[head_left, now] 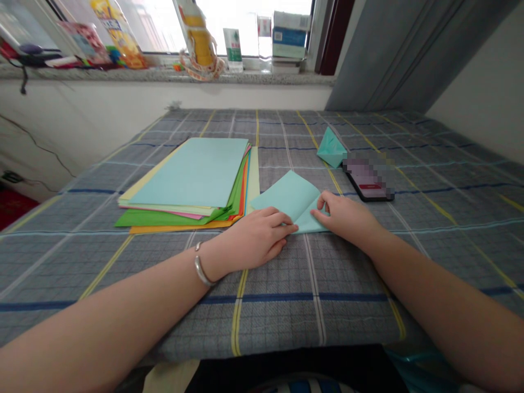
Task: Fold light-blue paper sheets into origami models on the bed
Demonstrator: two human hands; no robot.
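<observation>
A light turquoise sheet of paper (289, 194), partly folded, lies on the cloth between my hands, with a crease running diagonally across it. My left hand (264, 234) rests on its lower left edge, fingers stretched out and touching the paper; they hide that corner. At the right edge, my right hand (341, 215) has its thumb and index finger bent together on the folded flap; the other fingers are curled and partly hidden. A silver bracelet (200, 270) is round my left wrist.
To the left lies a stack of coloured paper (192, 172), turquoise on top. Behind my right hand are a folded turquoise paper piece (331, 148) and a phone (368, 177). A checked cloth (278, 316) covers the table. Bottles, boxes and bags stand on the windowsill (254, 77).
</observation>
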